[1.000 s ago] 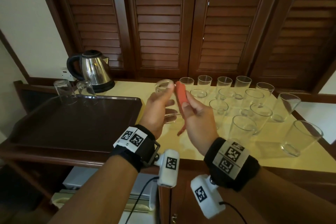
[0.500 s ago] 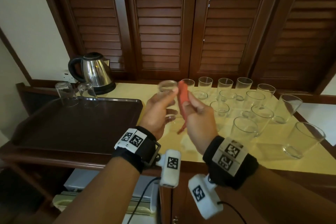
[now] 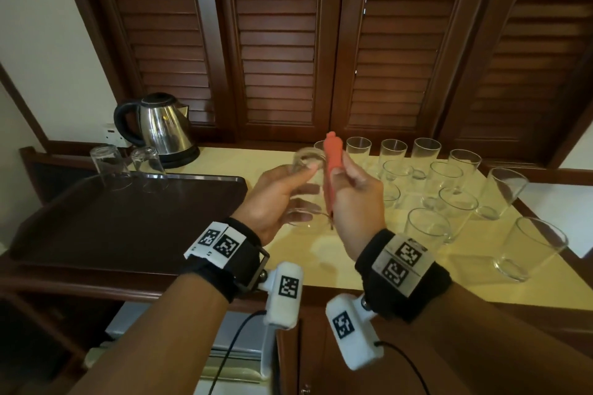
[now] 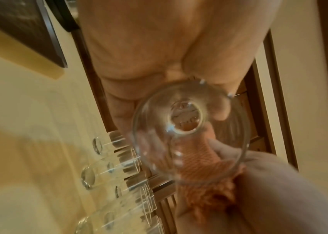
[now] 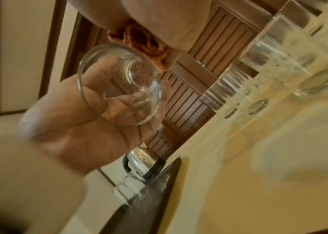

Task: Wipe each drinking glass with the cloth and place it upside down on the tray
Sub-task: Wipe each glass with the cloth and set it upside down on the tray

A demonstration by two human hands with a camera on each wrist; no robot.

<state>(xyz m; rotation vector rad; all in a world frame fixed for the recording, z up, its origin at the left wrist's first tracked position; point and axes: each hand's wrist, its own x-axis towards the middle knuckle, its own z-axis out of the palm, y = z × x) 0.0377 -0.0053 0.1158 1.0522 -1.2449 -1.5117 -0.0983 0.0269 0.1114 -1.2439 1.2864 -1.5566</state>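
My left hand (image 3: pixel 282 189) grips a clear drinking glass (image 3: pixel 305 183) in the air over the yellow counter, its open mouth toward me and its base pointing away. The glass (image 4: pixel 189 134) fills the left wrist view, and shows as the glass (image 5: pixel 119 83) in the right wrist view. My right hand (image 3: pixel 353 196) holds an orange cloth (image 3: pixel 332 163) upright against the glass's right side. The dark brown tray (image 3: pixel 128 221) lies to the left. Two glasses (image 3: pixel 106 167) stand upside down at its far left corner.
Several upright glasses (image 3: pixel 449 189) crowd the counter (image 3: pixel 321 253) to the right of my hands. A steel kettle (image 3: pixel 163 128) stands behind the tray. Dark louvred doors (image 3: pixel 288 42) close off the back. Below the counter edge sits a white appliance.
Both hands have risen slightly with the glass and cloth. The cloth has slid up along the glass side, now sticking out above my right fingers.
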